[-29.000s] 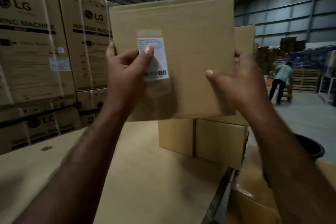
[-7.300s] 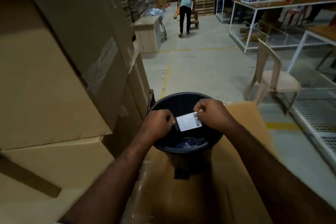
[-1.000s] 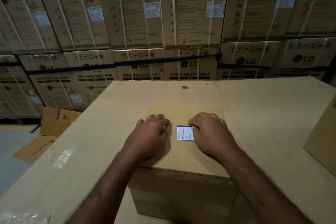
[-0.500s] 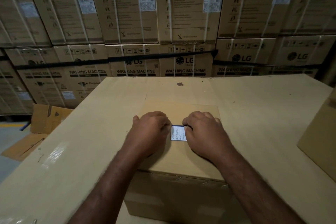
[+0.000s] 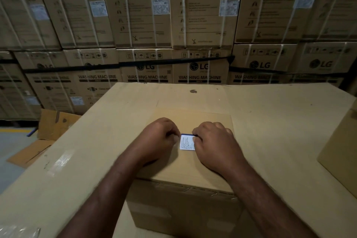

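A small brown cardboard box (image 5: 193, 166) stands on a wide cardboard surface (image 5: 280, 121) right in front of me. On its top lies a small white printed label (image 5: 185, 142) with a blue strip showing along its far edge. My left hand (image 5: 158, 139) rests on the box top with curled fingers pinching the label's left edge. My right hand (image 5: 214, 147) pinches and partly covers the right edge in the same way. Both forearms reach in from below.
A wall of strapped washing machine cartons (image 5: 199, 25) rises just behind the surface. Another brown box (image 5: 340, 147) sits at the right edge. Flattened cardboard (image 5: 50, 131) lies on the floor at left. A strip of clear tape (image 5: 61, 160) is stuck to the surface.
Both hands have closed in on the label from its two sides, leaving a narrower part of it showing. The box has not moved.
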Motion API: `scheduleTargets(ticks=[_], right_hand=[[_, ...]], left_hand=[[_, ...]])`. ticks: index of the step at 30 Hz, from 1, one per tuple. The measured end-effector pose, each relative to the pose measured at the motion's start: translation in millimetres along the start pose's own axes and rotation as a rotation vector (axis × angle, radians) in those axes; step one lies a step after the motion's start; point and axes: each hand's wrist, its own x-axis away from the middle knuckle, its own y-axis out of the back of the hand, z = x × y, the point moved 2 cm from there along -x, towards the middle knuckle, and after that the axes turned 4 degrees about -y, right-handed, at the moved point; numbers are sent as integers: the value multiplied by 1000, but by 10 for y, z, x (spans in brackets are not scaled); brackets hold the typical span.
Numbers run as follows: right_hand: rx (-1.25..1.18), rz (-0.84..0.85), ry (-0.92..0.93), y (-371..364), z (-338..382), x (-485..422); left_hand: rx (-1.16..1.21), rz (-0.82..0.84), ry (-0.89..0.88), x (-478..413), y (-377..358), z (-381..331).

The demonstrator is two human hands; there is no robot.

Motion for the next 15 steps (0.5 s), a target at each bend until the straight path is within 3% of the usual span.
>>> scheduleTargets(ticks=[6,11,15], right_hand=[[-55,-15,-63,14,-10,-13],[-319,-89,-208,-26,-168,-104],[-393,-79,-231,-38,-268,-176]], left_hand=[[18,84,88,-83,56,25],[44,62,98,-57,49,17],[67,74,86,-57,44,34]])
